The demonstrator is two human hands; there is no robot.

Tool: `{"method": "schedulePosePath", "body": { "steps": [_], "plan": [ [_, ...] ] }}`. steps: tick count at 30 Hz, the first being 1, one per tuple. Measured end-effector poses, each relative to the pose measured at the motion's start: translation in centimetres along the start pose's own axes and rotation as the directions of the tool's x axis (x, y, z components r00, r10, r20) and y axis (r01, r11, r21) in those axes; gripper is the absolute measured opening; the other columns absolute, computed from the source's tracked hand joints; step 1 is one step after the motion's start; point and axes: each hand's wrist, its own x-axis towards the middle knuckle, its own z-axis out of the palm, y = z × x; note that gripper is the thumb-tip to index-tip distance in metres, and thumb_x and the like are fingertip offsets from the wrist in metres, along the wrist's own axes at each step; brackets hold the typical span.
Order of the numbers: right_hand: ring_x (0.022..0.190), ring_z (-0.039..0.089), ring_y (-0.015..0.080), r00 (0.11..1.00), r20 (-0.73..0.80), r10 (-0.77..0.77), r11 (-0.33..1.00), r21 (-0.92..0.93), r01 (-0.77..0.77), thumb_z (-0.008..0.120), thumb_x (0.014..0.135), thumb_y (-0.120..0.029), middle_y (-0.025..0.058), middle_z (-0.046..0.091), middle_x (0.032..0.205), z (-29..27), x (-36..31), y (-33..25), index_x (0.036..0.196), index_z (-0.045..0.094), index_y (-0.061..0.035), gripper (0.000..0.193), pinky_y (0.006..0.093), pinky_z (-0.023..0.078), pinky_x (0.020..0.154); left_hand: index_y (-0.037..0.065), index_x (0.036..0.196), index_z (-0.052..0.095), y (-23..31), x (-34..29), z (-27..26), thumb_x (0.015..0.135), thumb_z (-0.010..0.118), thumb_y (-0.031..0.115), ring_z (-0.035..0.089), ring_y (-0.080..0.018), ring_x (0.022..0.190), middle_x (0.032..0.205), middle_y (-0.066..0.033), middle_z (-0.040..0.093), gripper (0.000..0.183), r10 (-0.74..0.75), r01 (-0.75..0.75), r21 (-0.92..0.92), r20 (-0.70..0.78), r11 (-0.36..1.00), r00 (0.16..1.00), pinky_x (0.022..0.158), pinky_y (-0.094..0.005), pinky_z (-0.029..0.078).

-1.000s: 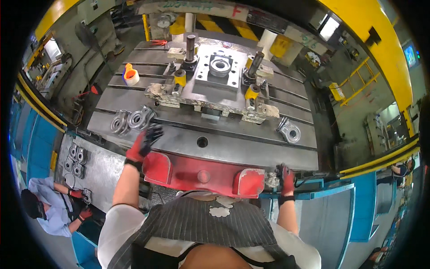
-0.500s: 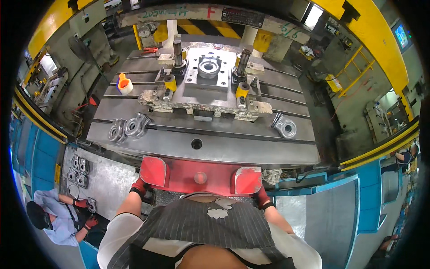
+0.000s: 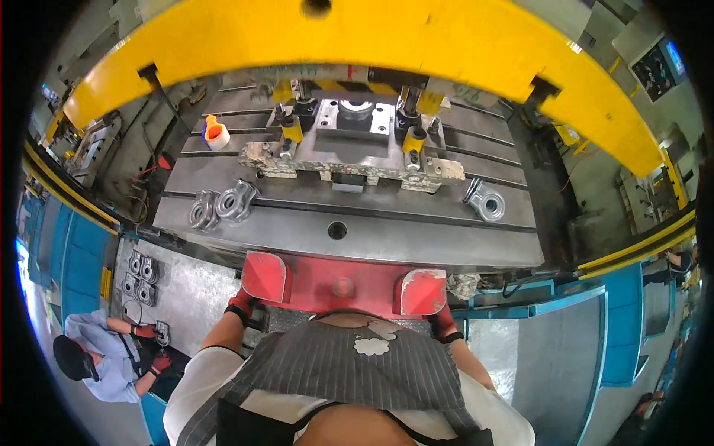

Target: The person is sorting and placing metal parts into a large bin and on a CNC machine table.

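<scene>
In red gloves, my left hand [image 3: 242,302] and my right hand [image 3: 443,321] reach to the two ends of a red two-hand control box [image 3: 342,271]. Its curved side guards cover the fingers of both. Beyond the box, a steel die [image 3: 349,152] with guide posts is mounted on the press bed [image 3: 439,247]. A ring-shaped metal part [image 3: 355,111] sits in the die, its upper side hidden by the lowered upper tool. Two similar ringed castings [image 3: 236,201] lie at the bed's left, and another ringed casting [image 3: 489,204] at its right.
A yellow press slide [image 3: 357,41] spans the top of the view. An orange-and-white tape roll [image 3: 216,135] stands on the bed's left. At lower left, a co-worker [image 3: 108,357] in red gloves handles a metal part beside a table [image 3: 190,271] bearing several castings.
The yellow slide and upper tool have come down over the die, hiding the post tops. The view has shifted slightly. My hands stay at the red control box.
</scene>
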Motion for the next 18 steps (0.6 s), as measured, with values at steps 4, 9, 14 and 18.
{"method": "schedulePosePath", "body": {
  "steps": [4,9,14,18],
  "plan": [
    [0.091,0.056,0.0142,0.999,-0.028,-0.019,0.999,0.031,0.020,0.064,0.081,-0.021,0.0010,0.056,0.112,0.0,-0.8,-0.5,0.126,0.043,-0.0123,0.051,0.0286,0.048,0.067,0.016,0.122,0.052,4.6,-1.4,4.3,0.084,0.060,0.022,0.058,-0.0107,0.088,0.109,0.0026,0.061,0.039,-0.185,0.183,-0.323,0.027,0.928,0.982,0.075,-0.0283,0.045],
    [0.091,0.057,0.0147,1.000,-0.004,0.002,0.996,0.094,-0.001,0.063,0.081,-0.023,0.0005,0.055,0.113,0.0,-0.6,0.1,0.128,0.041,-0.0140,0.052,0.0293,0.049,0.065,0.014,0.117,0.057,-1.1,2.8,0.4,0.081,0.061,0.029,0.058,-0.0195,0.099,0.112,-0.0038,0.061,0.039,-0.162,0.190,-0.312,0.115,0.931,0.980,0.085,-0.0375,0.046],
    [0.114,0.046,0.0228,0.981,0.103,-0.165,0.852,-0.486,0.194,0.056,0.086,-0.024,0.0092,0.047,0.128,-6.6,0.7,3.4,0.134,0.035,-0.0073,0.055,0.0348,0.041,0.091,0.011,0.115,0.055,2.1,3.5,-1.3,0.087,0.054,0.025,0.059,-0.0185,0.096,0.113,-0.0047,0.060,0.031,-0.101,0.084,0.077,0.245,0.993,0.964,0.079,-0.0347,0.049],
    [0.129,0.031,0.0311,0.859,-0.225,-0.459,0.852,-0.384,0.354,0.055,0.084,-0.020,0.0172,0.037,0.137,0.6,-3.1,-7.1,0.136,0.033,-0.0032,0.059,0.0395,0.023,0.107,0.007,0.117,0.054,13.1,3.0,-2.4,0.089,0.052,0.028,0.057,-0.0180,0.100,0.116,-0.0073,0.059,0.035,-0.199,-0.051,0.635,0.316,0.771,0.927,0.084,-0.0334,0.045]
  ]
}}
